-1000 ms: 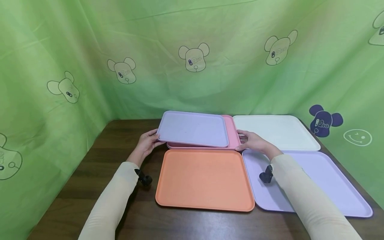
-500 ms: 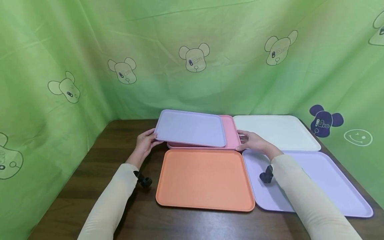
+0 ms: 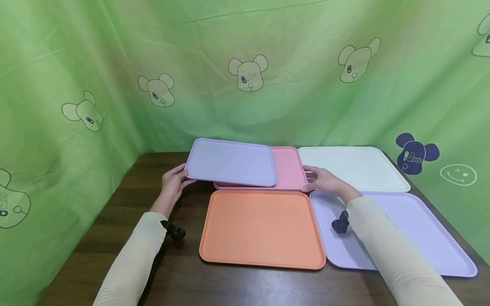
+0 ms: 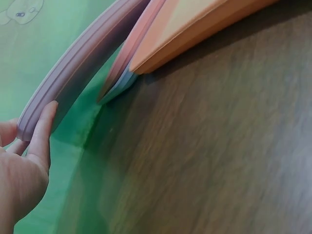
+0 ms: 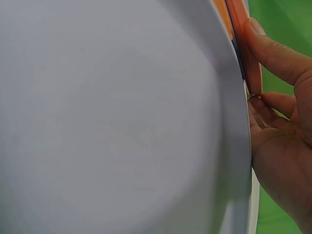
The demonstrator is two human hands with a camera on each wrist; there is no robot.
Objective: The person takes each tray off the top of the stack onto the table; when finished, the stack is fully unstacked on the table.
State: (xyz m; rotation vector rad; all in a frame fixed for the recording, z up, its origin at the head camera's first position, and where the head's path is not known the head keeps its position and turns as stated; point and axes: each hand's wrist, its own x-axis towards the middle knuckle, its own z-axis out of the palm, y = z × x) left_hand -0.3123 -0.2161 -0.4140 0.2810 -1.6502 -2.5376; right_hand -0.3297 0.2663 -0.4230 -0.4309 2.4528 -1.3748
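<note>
My left hand (image 3: 174, 182) grips the left edge of a small lavender tray (image 3: 231, 162), thumb above and fingers below. That tray is tilted, its left side raised over the pink tray (image 3: 290, 170) and reaching out past it. The left wrist view shows the lavender tray (image 4: 73, 68) apart from the pink tray (image 4: 134, 41), with a bluish rim (image 4: 119, 87) beneath the pink one. My right hand (image 3: 323, 180) holds the pink tray's near right corner. In the right wrist view the thumb (image 5: 268, 46) presses on the pink tray's edge (image 5: 252, 68), fingers curled beside it.
An orange tray (image 3: 262, 229) lies in front of the pink one. A larger lavender tray (image 3: 405, 229) is at the right, under my right forearm, and a white tray (image 3: 354, 168) lies behind it. A green curtain (image 3: 291, 114) hangs behind the wooden table (image 3: 99, 238).
My left hand has moved left with the small lavender tray, uncovering more of the pink tray, and its left side has risen slightly. My right hand has stayed at the pink corner.
</note>
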